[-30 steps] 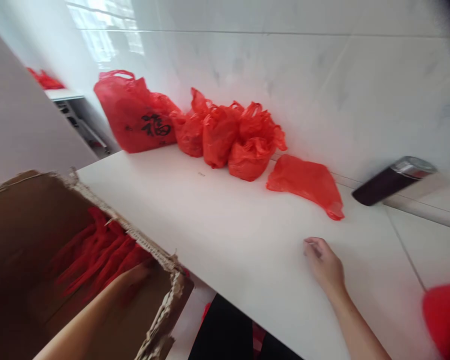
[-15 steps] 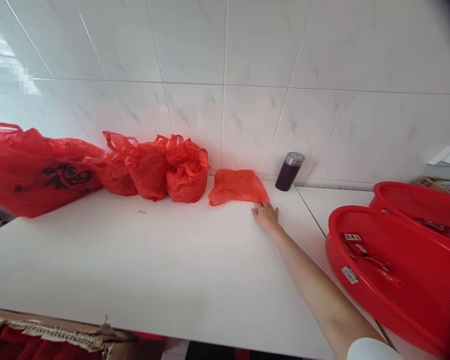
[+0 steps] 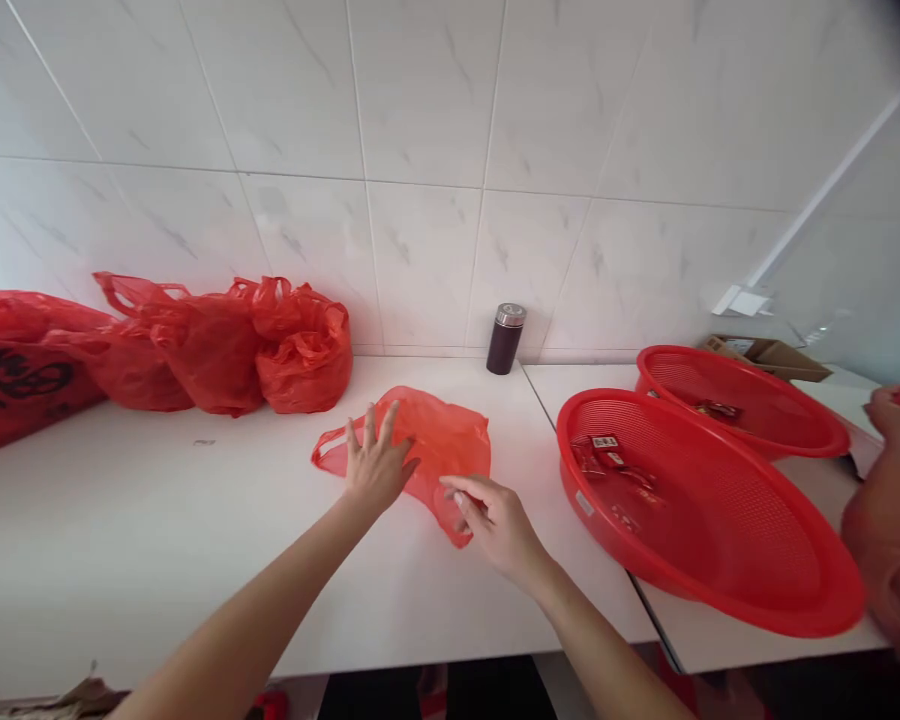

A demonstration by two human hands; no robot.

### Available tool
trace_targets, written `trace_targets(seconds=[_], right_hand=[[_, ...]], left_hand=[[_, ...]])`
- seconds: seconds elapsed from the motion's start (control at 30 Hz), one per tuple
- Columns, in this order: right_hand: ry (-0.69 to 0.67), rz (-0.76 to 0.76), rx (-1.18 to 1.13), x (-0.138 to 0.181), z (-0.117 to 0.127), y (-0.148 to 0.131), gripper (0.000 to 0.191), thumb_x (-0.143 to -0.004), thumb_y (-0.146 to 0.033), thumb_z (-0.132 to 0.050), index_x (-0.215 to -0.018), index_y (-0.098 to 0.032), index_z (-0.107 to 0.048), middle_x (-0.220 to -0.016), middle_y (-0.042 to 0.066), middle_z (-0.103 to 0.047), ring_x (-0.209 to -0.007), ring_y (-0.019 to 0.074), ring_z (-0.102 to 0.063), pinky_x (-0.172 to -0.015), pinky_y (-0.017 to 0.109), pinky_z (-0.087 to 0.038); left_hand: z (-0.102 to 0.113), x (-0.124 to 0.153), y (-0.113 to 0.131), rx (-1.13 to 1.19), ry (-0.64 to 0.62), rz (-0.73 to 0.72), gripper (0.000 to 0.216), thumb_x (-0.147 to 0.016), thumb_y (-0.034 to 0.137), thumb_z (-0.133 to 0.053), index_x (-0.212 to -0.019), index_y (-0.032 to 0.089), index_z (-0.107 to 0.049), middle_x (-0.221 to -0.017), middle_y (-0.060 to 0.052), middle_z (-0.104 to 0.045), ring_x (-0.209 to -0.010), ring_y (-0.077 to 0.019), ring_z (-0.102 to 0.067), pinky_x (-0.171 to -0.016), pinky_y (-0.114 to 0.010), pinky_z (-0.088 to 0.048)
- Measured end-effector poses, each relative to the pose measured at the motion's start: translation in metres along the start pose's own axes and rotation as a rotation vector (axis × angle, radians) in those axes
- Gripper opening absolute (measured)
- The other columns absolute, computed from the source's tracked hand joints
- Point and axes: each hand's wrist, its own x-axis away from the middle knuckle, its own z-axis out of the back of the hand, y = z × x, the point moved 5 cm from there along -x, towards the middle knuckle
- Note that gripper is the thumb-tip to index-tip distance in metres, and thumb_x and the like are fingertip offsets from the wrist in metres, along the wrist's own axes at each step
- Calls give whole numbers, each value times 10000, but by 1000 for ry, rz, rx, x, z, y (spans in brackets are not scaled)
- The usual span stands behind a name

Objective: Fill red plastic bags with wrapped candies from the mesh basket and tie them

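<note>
Head view, red plastic bag (image 3: 450,435), thin, wrinkled, lying flat, seemingly translucent

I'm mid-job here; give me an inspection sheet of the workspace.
Surface: white tabletop, seam at right.
Job's things: creased red plastic bag lying flat.
Clutter: bunched red bags by the wall; upright flask; front red basket and rear red basket, both holding small packets.
Hands: left hand spread over the bag; right hand curled at its near edge, grip unclear.
Cables: nothing seen.
Surroundings: tiled wall behind; another person's hand at right.
</note>
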Motion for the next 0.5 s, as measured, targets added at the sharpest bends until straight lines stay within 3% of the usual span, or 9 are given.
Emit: trace_targets(seconds=[0.1, 0.17, 0.23, 0.3, 0.4, 0.5], right_hand=[[-17, -204, -292, 33, 25, -7, 373, -956, -410, -420, -1238, -251, -605, -1054, 61, -673, -492, 81, -549, -534, 274, -491], [34, -289, -389, 49, 49, -8, 426, -935, -442, -463, -1280, -220, -579, -785, 23, -663, -407, 70, -434, -441, 246, -411], [128, -298, -403, 57, 74, -8, 475, -924, -440, -491, -1320, -184, -551, -508, -53, -499, -401, 88, -380, -436, 238, -374], [209, -282, -352, 60, 96, -6, 496, -932, -431, -481, -1356, -176, -518, -436, -82, -388, -415, 105, -386, -458, 243, -388], [278, -245, -137, 62, 120, -4, 512, -932, -440, -478, -1391, -213, -480, -552, -27, -541, -516, 140, -526, -552, 276, -480], [293, -204, 152, 78, 146, 0, 566, -897, -455, -531, -1428, -294, -419, -1010, 71, -692, -876, 214, -665, -788, 354, -541]], left_hand=[[-20, -10, -4, -7, 1, 198, 257, -866, 248, -542, -1008, 191, -748, -1564, -134, -279, -1425, -456, -147, -1081, -696, -98], [-18, 1, -22, 53, -58, 309, 328, -873, 153, -444, -985, 159, -751, -1532, -166, -326, -1386, -447, -273, -1068, -679, -196], [-5, 20, -33, 140, -157, 304, 429, -853, 87, -378, -1048, 204, -741, -1410, -145, -495, -1229, -359, -525, -1009, -553, -399], [10, 45, -33, 293, -279, 203, 475, -860, 103, -382, -1120, 328, -709, -1281, -42, -615, -1088, -240, -634, -929, -374, -503], [24, 89, -23, 747, -455, 168, 354, -918, 324, -452, -1202, 350, -663, -1246, -7, -651, -1106, -229, -623, -924, -305, -514], [22, 133, -31, 1036, -432, 363, 405, -834, 455, -596, -1212, 325, -661, -1293, -6, -638, -1142, -272, -612, -920, -309, -534]])
